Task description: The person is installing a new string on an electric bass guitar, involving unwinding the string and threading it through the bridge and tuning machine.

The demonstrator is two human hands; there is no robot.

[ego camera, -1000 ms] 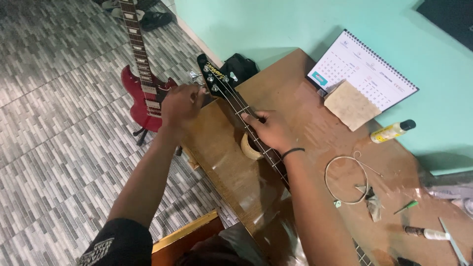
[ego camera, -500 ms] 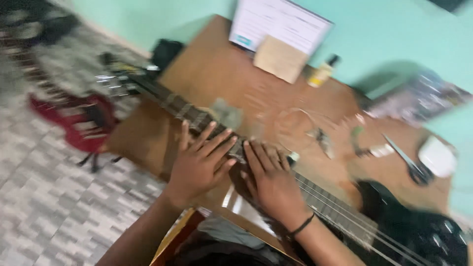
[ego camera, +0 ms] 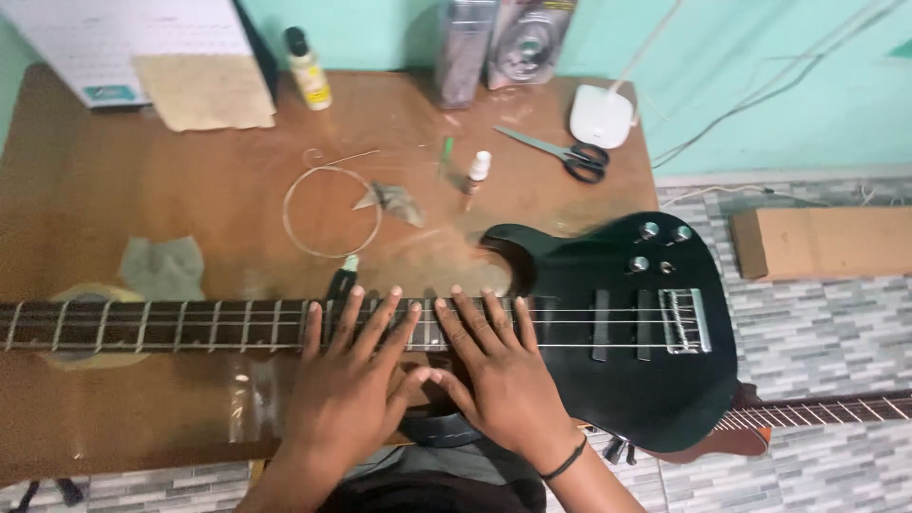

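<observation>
The black guitar (ego camera: 608, 323) is lying flat across the table (ego camera: 190, 199). Both hands — left hand (ego camera: 347, 389), right hand (ego camera: 494, 375) — are resting on its neck, fingers spread and flat, gripping nothing, seemingly pressing the strings down. Scissors (ego camera: 560, 154) are lying beyond the guitar.

Two blister packs (ego camera: 513, 43), grey and silvery with a round shape showing through the clear front, are stood against the green wall at the back edge of the tabletop (ego camera: 142, 190). A small yellow bottle (ego camera: 309, 68) with a pale label and black cap is stood left of them. A flat brown cardboard box (ego camera: 822, 242) is laid on the tiled floor, right of the tabletop.
</observation>
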